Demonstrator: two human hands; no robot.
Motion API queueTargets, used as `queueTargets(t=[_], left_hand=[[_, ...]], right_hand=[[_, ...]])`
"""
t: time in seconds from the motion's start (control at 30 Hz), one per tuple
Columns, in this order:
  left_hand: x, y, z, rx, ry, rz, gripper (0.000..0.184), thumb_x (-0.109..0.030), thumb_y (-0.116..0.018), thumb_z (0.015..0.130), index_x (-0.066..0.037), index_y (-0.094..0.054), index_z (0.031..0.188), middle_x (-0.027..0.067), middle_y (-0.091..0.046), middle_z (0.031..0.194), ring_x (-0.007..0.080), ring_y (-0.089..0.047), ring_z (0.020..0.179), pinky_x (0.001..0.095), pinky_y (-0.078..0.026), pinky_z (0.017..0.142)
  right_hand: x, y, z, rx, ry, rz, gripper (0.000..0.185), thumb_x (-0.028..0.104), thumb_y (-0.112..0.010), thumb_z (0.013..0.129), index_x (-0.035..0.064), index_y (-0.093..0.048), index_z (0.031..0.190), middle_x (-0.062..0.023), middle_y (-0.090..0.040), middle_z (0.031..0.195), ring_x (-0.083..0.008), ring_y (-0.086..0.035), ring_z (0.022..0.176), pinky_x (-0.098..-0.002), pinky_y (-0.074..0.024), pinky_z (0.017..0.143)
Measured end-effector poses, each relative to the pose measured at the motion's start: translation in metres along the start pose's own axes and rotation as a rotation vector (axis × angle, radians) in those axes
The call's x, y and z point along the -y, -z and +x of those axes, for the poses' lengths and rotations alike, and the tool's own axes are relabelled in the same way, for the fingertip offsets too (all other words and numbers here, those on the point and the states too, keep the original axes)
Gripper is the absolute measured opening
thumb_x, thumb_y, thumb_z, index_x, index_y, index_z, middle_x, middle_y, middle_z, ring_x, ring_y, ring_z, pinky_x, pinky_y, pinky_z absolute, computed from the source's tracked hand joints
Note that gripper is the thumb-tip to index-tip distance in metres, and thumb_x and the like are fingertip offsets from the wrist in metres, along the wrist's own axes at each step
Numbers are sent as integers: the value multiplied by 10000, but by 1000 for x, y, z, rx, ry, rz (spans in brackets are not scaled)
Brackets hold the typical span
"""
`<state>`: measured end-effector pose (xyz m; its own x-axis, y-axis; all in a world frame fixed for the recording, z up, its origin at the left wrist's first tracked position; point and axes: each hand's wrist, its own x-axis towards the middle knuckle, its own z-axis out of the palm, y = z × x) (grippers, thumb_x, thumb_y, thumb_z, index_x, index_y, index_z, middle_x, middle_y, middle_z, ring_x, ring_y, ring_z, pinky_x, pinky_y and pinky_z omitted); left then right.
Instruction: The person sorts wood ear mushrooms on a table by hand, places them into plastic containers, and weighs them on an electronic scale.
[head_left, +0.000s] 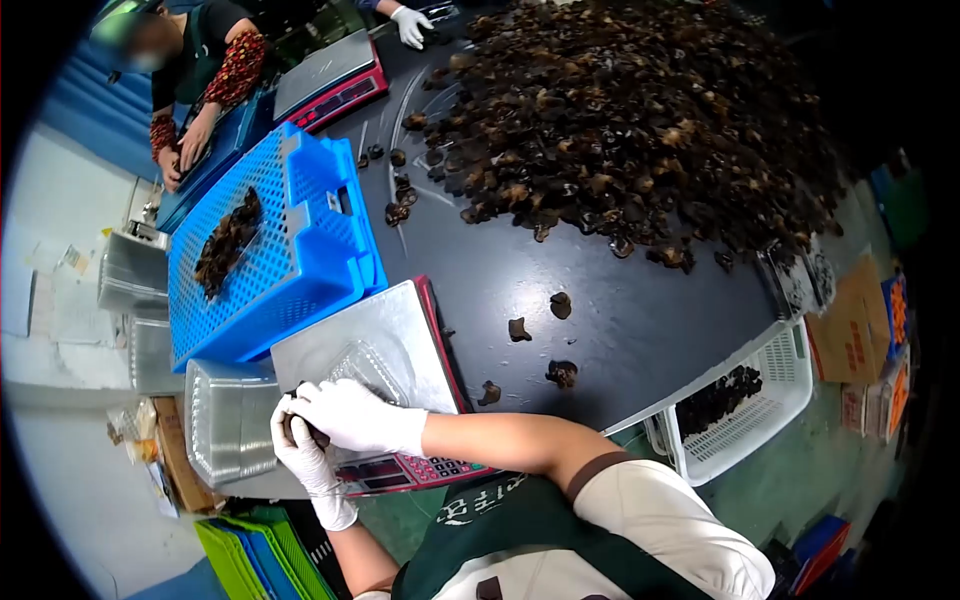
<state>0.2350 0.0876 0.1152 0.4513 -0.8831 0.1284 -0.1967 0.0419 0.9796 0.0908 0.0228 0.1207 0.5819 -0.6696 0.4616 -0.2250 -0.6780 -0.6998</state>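
Note:
Both of my hands wear white gloves and meet over the lower left of a red scale with a metal plate (pixel 310 345). My left hand (pixel 305 458) has its fingers curled around dark fungus pieces (pixel 318 437). Against the same pieces, my right hand (pixel 352 412) is closed from above, its fingers bent. Under and behind my right hand, a clear plastic tray (pixel 372 368) rests on the scale plate. A stack of clear trays (pixel 230 420) stands just left of my hands.
A large heap of dark fungus (pixel 640 130) covers the far table (pixel 500 280). A blue crate (pixel 345 265) stands beyond the scale, with fungus on it. Another scale (pixel 330 85) and a co-worker's hands (pixel 195 140) are at upper left. A white basket (pixel 790 390) sits at right.

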Motion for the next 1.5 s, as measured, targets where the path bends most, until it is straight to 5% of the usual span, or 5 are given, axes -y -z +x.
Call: queueTargets(t=[0.33,0.6,0.9,1.33,1.5], left_hand=[[-7,6,1,173,-194,779,409,-187,-551,928,3,-515,1289,184,-521,1292,342,-487,1219,397,-349,1066],[-21,19,5,73,-152,1026,477,-276,-546,951,-50,-476,1365,207,-440,1400,366,-435,1288,424,-341,1073],[-62,-65,-22,158,-395,831,428,-115,-535,917,-6,-489,1328,200,-412,1408,350,-386,1323,432,-277,1114],[-27,-301,-61,786,-479,460,318,-96,-638,855,-61,-615,1170,163,-564,1237,319,-541,1166,383,-423,1004],[-12,-402,-63,965,-577,387,217,-112,-629,857,-57,-657,1064,120,-646,1045,289,-623,996,356,-486,891]], right_hand=[[1,82,-28,-8,-121,137,399,194,-639,731,24,-592,1089,-175,-633,1026,-343,-605,957,-440,-488,794],[-118,131,-170,-190,-882,-685,532,500,-604,802,149,-607,1201,-119,-547,1178,-327,-442,1130,-506,-357,926],[-73,75,-197,239,-196,-503,104,224,-628,793,131,-663,761,-40,-569,847,-221,-527,909,-366,-403,799],[-113,135,-262,145,-362,-454,253,274,-645,823,105,-588,1002,-79,-590,870,-270,-622,790,-408,-513,665],[-94,182,-284,-348,-778,276,192,202,-611,874,55,-635,995,-125,-659,877,-232,-647,715,-345,-525,663]])
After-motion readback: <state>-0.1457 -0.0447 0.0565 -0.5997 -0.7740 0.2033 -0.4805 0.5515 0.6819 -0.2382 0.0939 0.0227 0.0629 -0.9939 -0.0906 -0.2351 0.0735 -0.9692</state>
